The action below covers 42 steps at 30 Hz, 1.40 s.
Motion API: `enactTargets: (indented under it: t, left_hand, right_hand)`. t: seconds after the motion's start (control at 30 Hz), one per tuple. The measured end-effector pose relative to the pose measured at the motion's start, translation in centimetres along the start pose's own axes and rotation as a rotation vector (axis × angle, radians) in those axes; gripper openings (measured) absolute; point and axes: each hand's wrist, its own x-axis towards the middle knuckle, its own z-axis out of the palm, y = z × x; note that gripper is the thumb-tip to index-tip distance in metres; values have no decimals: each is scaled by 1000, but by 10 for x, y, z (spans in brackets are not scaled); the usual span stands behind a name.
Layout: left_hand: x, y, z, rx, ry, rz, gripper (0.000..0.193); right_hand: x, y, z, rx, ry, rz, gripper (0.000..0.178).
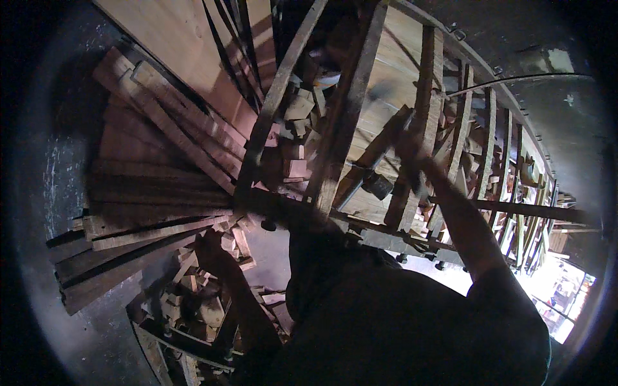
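My left hand (211, 251) is low on the left, in shadow, beside the near ends of long wooden planks (154, 225). Its fingers look bent, but the dark hides whether anything is in them. My right arm reaches over a slatted wooden frame, and my right hand (409, 153) is smeared by motion. It is close to a dark bar (381, 143) slanting across pale boards (396, 64) and to one of the frame's crosspieces (425, 96). A dark block-like piece (378, 186) sits by the bar. Whether the right hand grips anything cannot be made out.
Small wood offcuts (299, 106) fill gaps in the frame. More scraps (209, 312) lie in a low bin at the lower left. A large wooden panel (161, 32) leans at the upper left. Along the right runs a long metal edge (479, 51) with a thin hose (515, 78).
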Motion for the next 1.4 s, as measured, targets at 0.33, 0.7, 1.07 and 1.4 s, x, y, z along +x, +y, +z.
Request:
enactTargets:
  t: [0.33, 0.7, 1.07, 1.4]
  left_hand:
    - [-42, -85, -61, 952, -305, 428, 18]
    - [-189, -265, -231, 197, -188, -172, 27]
    - [-157, -255, -221, -294, -335, -616, 37]
    - [-226, -300, -274, 344, -314, -145, 63]
  right_hand:
    - [64, -137, -29, -321, -136, 311, 70]
    - [-11, -112, 34, -353, 14, 249, 48]
    - [101, -153, -163, 14, 147, -52, 31]
    - [-27, -163, 56, -329, 325, 277, 50]
